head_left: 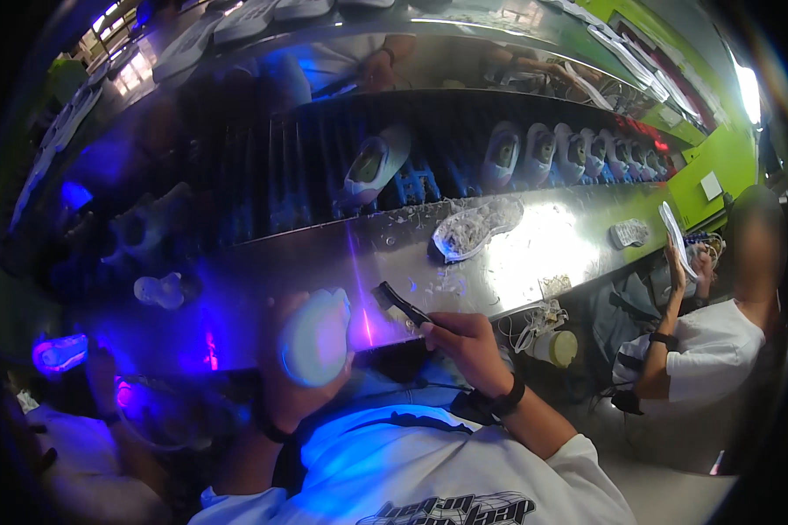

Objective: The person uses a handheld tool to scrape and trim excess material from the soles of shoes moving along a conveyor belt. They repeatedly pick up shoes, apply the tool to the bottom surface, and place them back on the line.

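Note:
In my left hand (291, 395) is a pale shoe sole (317, 337), glowing bluish, held upright in front of my body at the bench edge. The fingers are closed round its lower part and side. My right hand (469, 346) grips the handle of a small dark brush (397, 304). Its head points up and left over the metal bench (385, 249), a little right of the sole and apart from it. Beyond the brush lies a sole-shaped tray (477, 229) heaped with whitish scraps.
Past the bench runs a roller conveyor (280, 175) with a single shoe (373, 168) and a row of shoes (541, 153). A co-worker (714, 350) on the right holds a white sole (678, 238). Another at left holds a glowing sole (59, 353). A roll (558, 348) hangs below the bench.

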The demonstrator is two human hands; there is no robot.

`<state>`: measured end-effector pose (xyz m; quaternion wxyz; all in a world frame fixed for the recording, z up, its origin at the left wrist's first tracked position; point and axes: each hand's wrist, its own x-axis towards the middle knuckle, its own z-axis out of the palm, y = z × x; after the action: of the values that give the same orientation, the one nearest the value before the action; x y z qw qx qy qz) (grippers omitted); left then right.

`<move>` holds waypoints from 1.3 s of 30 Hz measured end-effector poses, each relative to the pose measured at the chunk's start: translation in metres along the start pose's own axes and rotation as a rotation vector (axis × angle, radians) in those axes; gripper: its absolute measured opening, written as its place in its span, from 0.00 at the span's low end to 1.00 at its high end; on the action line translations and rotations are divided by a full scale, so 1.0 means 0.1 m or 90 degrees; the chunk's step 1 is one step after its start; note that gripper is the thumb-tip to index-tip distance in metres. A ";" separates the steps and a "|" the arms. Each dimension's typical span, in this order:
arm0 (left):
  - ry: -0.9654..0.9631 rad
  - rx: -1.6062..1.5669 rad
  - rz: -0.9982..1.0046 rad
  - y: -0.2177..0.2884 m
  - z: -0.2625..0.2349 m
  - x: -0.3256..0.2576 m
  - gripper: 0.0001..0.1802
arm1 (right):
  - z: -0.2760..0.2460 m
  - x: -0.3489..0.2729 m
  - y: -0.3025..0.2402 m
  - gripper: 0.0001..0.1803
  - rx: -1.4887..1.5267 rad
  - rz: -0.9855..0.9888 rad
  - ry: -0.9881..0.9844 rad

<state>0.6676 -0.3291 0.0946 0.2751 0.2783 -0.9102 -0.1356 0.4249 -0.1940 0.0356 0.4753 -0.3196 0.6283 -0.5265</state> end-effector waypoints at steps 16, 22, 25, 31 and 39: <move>0.031 0.045 0.026 -0.03 0.28 -0.70 0.38 | 0.47 0.28 0.37 0.15 -0.060 -0.023 -0.022; 0.058 0.047 0.038 -0.13 0.34 -0.80 0.38 | 0.49 0.02 0.35 0.13 0.018 -0.017 -0.076; 0.056 0.044 0.034 -0.11 0.34 -0.80 0.39 | 0.46 -0.11 0.34 0.13 0.050 -0.031 -0.085; 0.072 0.044 0.036 -0.08 0.35 -0.82 0.41 | 0.47 0.11 0.26 0.15 -0.153 -0.146 -0.024; 0.036 0.059 0.017 -0.05 0.30 -0.78 0.38 | 0.41 -0.23 0.19 0.16 0.058 0.026 -0.125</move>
<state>0.7063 -0.2851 0.0355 0.2890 0.2821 -0.9112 -0.0818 0.4727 -0.1831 0.0234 0.5590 -0.3353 0.5605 -0.5108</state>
